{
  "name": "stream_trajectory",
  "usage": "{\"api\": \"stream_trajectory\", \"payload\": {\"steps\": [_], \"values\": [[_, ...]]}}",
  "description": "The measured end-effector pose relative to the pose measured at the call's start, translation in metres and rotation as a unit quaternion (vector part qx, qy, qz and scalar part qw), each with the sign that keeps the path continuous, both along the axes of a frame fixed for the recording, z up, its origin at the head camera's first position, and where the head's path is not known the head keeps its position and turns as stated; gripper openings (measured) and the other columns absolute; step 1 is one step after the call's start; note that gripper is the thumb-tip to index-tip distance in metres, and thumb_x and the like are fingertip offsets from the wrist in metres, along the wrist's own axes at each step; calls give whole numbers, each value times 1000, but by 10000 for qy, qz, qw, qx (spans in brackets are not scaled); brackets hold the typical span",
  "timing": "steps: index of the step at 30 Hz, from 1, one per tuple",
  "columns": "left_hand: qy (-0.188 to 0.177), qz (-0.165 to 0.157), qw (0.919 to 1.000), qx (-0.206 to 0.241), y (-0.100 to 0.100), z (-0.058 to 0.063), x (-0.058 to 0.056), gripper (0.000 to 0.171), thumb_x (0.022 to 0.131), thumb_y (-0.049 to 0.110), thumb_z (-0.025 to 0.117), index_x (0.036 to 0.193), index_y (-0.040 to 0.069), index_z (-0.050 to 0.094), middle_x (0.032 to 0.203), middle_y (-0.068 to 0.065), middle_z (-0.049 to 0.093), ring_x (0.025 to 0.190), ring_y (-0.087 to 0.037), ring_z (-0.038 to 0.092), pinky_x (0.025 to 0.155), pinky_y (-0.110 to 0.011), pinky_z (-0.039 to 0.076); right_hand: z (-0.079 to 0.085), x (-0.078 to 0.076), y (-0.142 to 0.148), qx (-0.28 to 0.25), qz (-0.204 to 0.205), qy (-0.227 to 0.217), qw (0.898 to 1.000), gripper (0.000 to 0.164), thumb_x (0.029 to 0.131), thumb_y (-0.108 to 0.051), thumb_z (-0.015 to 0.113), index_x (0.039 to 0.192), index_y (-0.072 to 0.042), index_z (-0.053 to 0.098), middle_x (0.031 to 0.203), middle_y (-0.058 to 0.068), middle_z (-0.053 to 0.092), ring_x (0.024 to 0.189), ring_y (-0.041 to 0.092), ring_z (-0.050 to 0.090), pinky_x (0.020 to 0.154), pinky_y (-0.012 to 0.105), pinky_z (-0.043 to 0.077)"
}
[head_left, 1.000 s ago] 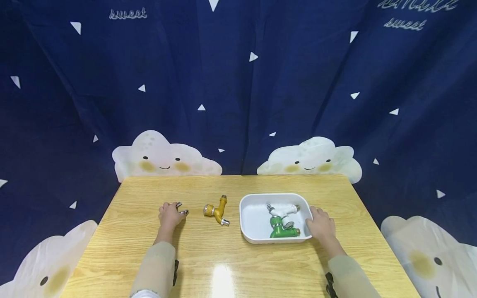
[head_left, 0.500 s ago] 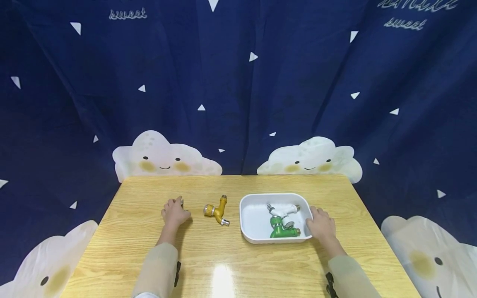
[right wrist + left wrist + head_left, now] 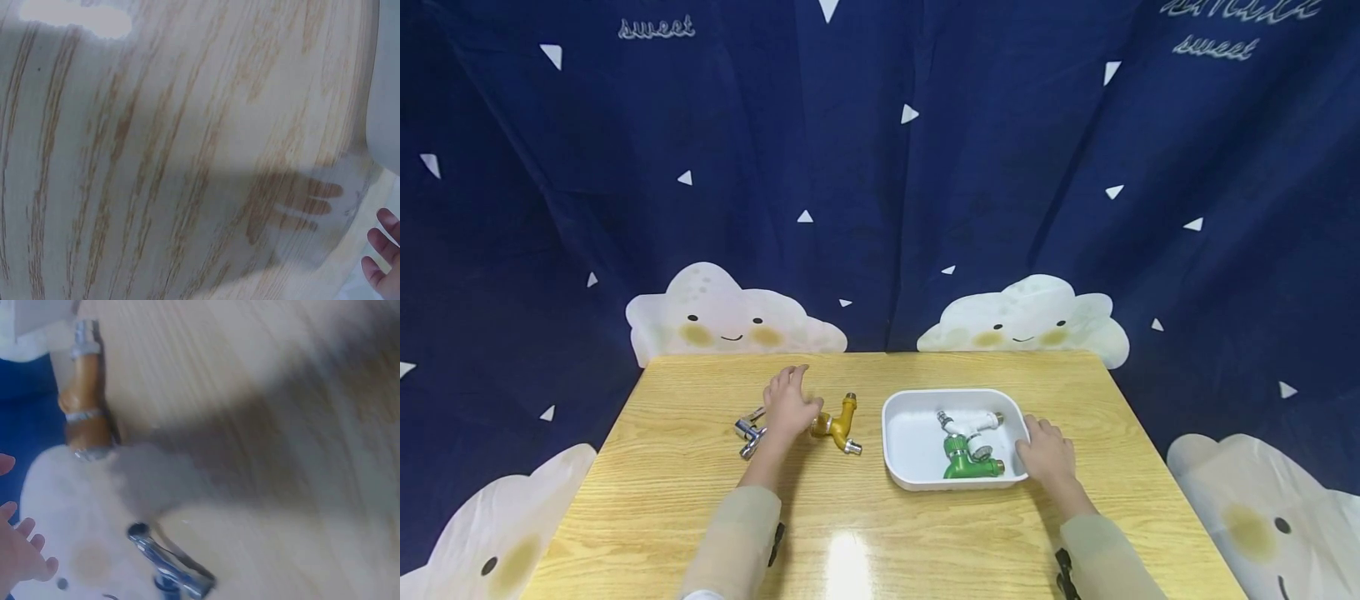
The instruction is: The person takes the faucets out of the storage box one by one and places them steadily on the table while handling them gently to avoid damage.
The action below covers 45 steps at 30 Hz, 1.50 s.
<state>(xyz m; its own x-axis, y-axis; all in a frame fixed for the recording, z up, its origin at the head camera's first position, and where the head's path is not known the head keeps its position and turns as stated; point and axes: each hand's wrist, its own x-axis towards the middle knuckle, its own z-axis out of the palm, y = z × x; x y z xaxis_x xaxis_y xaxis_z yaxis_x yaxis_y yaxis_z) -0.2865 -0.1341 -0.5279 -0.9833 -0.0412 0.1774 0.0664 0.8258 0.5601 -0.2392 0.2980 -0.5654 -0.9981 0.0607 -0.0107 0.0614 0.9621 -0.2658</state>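
My left hand point(image 3: 790, 407) hovers with relaxed fingers and holds nothing. It is between a chrome tap point(image 3: 750, 433) on its left and a yellow tap point(image 3: 841, 425) on its right, whose knob it partly covers. The left wrist view shows both the chrome tap point(image 3: 169, 562) and the yellow tap point(image 3: 87, 394) lying apart from the fingers point(image 3: 25, 550). At the right end of a white plastic basin point(image 3: 917, 482), my right hand point(image 3: 1047, 452) holds the rim, thumb at the edge. A white tap point(image 3: 966, 427) and a green tap point(image 3: 970, 464) lie inside.
The wooden table point(image 3: 865, 542) carries all of this, with a bright glare patch near its front. Behind it hangs a dark blue curtain point(image 3: 865, 167) with cloud shapes along the table's back edge.
My left hand has let go of the chrome tap and moved right and away from me, towards the yellow tap. The chrome tap stays on the table. My right hand and the basin have not moved.
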Motion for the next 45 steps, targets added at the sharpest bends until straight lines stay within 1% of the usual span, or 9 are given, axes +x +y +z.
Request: {"api": "stream_trajectory", "payload": {"steps": [4,7,11,18,25,33,41,45], "values": [[389,-280,9988,-18,18,6,-1,64,70,22,63,130,7,45,130,-18,42,121,-36,33,101,-53,20,1,1,0,-30,-20,-10,10000,52,83,-23,42,130,-2,40,118,26,49,107,44,44,85,62,36],[582,-492,9971,-47,33,11,-1,62,70,20,63,128,7,47,128,-17,44,121,-35,34,100,-53,22,1,1,0,-36,-40,-40,10000,52,83,-23,42,130,-2,40,119,26,48,108,43,44,85,62,35],[640,-751,9950,-162,51,15,0,60,72,21,62,128,7,48,129,-14,43,121,-33,34,102,-52,22,2,1,-1,-42,-38,-93,9999,53,83,-23,41,132,-1,39,121,26,47,109,43,43,87,62,35],[574,-1117,9914,-365,81,17,2,61,74,27,63,130,10,46,132,-11,41,125,-30,32,106,-48,21,2,1,-1,-76,-50,-116,9999,54,83,-23,41,132,-2,38,121,26,47,110,43,43,86,61,35],[1001,-1484,9812,-716,108,18,7,56,77,31,62,127,8,49,130,-11,44,124,-29,35,105,-44,26,1,0,0,-72,-57,-115,9999,54,83,-24,41,132,-2,38,121,26,47,110,43,43,87,61,35],[850,-1891,9722,-1083,137,17,15,58,79,35,61,130,11,47,132,-10,44,124,-26,37,106,-40,26,1,0,0,-38,-5,-66,10000,55,83,-23,41,133,0,38,122,27,46,110,44,43,87,62,35],[827,-2218,9627,-1307,161,8,22,59,79,34,63,131,13,46,131,-8,44,123,-24,38,105,-40,29,1,0,0,-45,7,-55,10000,56,83,-23,41,134,0,38,122,27,46,110,45,43,86,62,35],[913,-2362,9568,-1430,170,4,25,60,77,32,65,131,12,47,128,-7,47,121,-23,41,102,-40,33,0,0,0,-61,-5,-43,10000,55,83,-23,41,133,-1,38,122,27,47,110,44,43,86,62,35]]}}
